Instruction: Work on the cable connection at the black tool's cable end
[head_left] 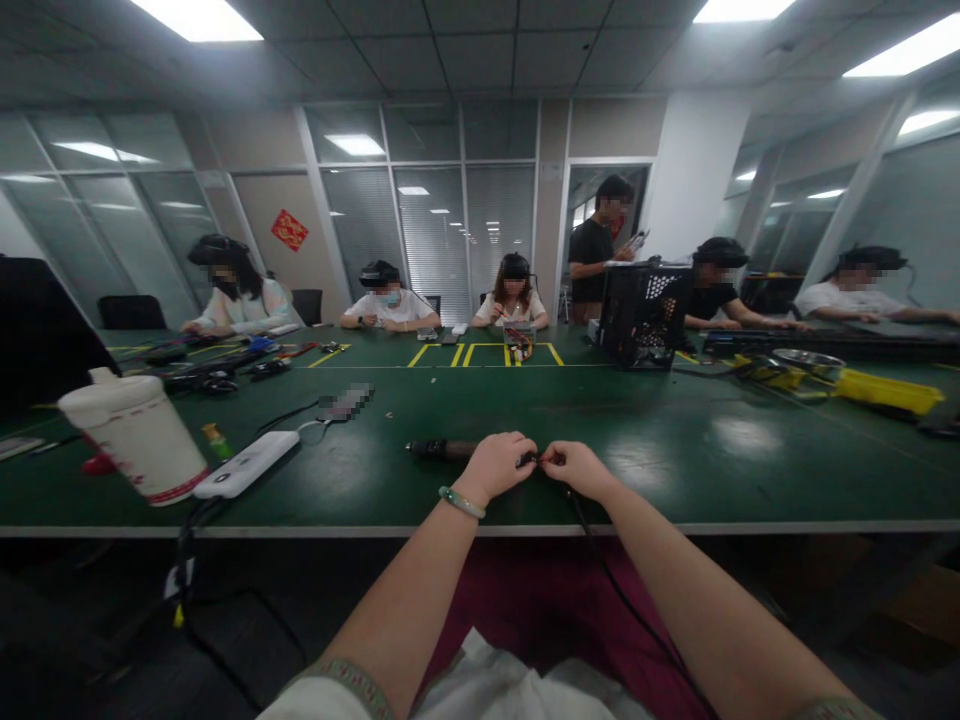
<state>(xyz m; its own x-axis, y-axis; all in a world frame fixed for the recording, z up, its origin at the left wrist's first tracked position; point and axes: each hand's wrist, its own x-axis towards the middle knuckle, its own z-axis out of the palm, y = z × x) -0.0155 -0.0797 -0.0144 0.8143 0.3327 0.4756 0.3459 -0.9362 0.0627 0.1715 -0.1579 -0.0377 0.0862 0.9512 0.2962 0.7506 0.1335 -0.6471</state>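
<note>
A long dark cylindrical tool (439, 449) lies along the green table, its right part hidden under my left hand (501, 466). That hand is closed, with a small black piece (527, 459) showing at its fingertips. Whether this piece belongs to the tool, I cannot tell. Close beside it, my right hand (576, 468) makes a pinch; what sits between its fingertips is too small to make out. A black cable (592, 540) runs from beneath my right hand over the table edge toward my lap.
On the left stand a white cup (139, 435), a white power strip (247, 465) and a small green-yellow bottle (217, 441). A black computer case (645, 315) and yellow tray (889, 391) are at right. Several people sit across; another stands behind. Cables (202, 370) lie at far left.
</note>
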